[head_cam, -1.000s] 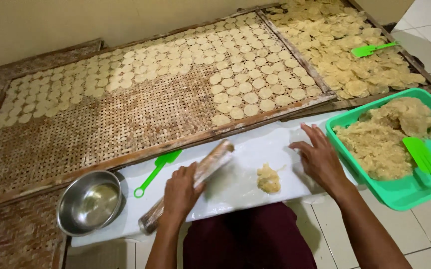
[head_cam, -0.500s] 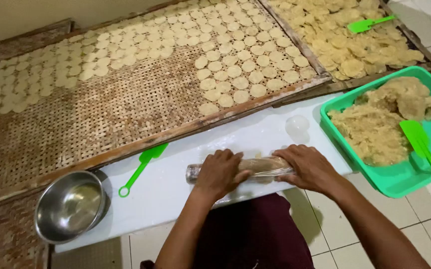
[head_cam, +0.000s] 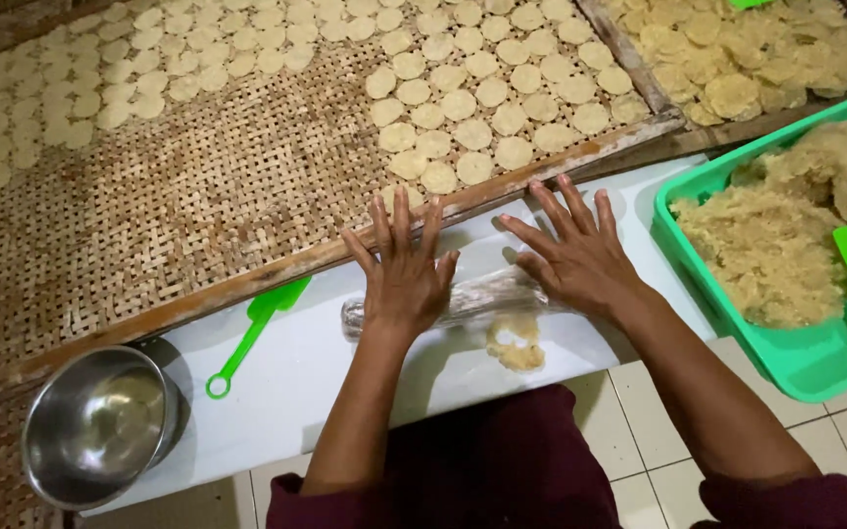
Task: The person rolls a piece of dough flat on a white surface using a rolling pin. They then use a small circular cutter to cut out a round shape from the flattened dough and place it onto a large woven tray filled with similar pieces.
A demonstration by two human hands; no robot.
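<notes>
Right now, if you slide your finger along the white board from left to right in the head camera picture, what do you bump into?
Steel bowl → green spatula → left hand on the clear rolling pin → flattened dough piece → right hand → green tub of dough.

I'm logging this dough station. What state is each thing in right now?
Rolling pin: lying flat under both palms.
Left hand: open, fingers spread.
Right hand: open, fingers spread.
Dough piece: flattened, ragged.
Steel bowl: upright.
Green tub: holding dough.
Woven tray: partly covered with discs.
</notes>
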